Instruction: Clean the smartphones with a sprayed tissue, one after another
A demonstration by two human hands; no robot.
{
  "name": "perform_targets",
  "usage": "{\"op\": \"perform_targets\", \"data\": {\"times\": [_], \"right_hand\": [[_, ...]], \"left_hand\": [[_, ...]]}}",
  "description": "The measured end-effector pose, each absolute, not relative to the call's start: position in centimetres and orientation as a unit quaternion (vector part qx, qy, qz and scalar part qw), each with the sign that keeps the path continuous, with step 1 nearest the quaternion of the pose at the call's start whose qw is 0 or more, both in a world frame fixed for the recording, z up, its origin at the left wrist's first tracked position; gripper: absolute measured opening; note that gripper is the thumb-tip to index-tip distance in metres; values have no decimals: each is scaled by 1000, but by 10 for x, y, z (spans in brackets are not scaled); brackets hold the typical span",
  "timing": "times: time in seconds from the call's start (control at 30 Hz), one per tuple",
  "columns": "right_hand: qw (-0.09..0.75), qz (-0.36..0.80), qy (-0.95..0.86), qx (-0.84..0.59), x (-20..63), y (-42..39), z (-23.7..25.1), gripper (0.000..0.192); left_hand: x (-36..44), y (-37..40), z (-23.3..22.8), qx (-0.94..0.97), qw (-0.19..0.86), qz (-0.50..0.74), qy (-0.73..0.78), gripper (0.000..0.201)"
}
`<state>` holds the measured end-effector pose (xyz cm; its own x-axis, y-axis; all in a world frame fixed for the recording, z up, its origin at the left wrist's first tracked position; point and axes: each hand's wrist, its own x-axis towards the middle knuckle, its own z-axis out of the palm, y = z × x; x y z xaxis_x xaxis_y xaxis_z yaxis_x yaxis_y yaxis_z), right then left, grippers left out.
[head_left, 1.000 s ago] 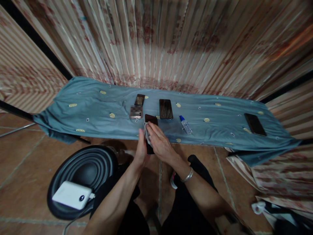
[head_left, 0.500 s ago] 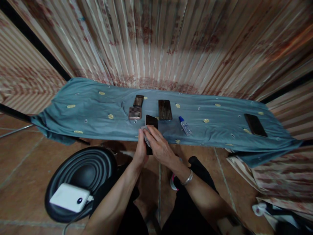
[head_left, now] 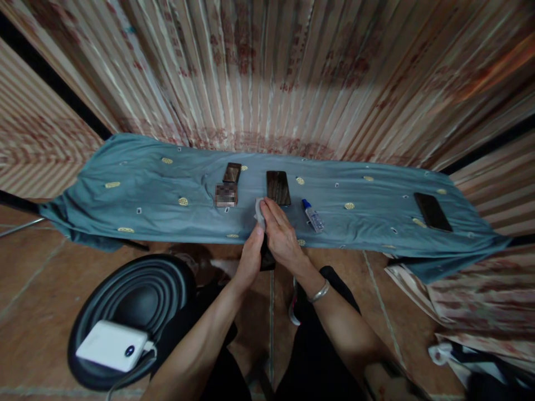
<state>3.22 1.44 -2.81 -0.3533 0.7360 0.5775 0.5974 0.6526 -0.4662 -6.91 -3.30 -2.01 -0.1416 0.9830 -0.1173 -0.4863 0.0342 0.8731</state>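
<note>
My left hand (head_left: 249, 257) is closed around a dark phone (head_left: 267, 262), of which only the lower end shows below the hands. Pressed over the phone's far part, my right hand (head_left: 282, 233) grips a whitish wipe (head_left: 259, 214), and its fingers hide most of the phone. Just beyond the hands lies a dark glossy phone (head_left: 278, 187). To its left are a smaller dark device (head_left: 232, 172) and a flat piece blurred by pixels (head_left: 226, 195). A clear bottle with a blue cap (head_left: 312, 216) lies right of my right hand.
A teal patterned cloth (head_left: 167, 195) covers the narrow bench. Another dark phone (head_left: 433, 211) lies at its right end. At lower left a white power bank (head_left: 112, 345) with a cable sits on a round black ridged stool (head_left: 137, 298). Curtains (head_left: 259, 83) and dark poles surround the bench.
Both hands and the phone have shifted slightly right. My right hand with the wipe has slid toward the phone's far end, covering the top that showed before. The view has shifted slightly.
</note>
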Motion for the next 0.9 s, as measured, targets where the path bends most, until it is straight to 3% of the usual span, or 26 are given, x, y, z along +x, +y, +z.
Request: {"op": "perform_targets", "data": {"times": [0.37, 0.67, 0.9], "right_hand": [[380, 114, -789, -470, 37, 15, -32, 57], [378, 115, -790, -468, 37, 13, -27, 55], [382, 112, -793, -462, 36, 13, -27, 55]], "left_hand": [[-73, -31, -19, 321, 600, 632, 370, 46], [-74, -35, 6, 195, 694, 602, 343, 51], [-78, -35, 12, 153, 705, 597, 349, 52]]}}
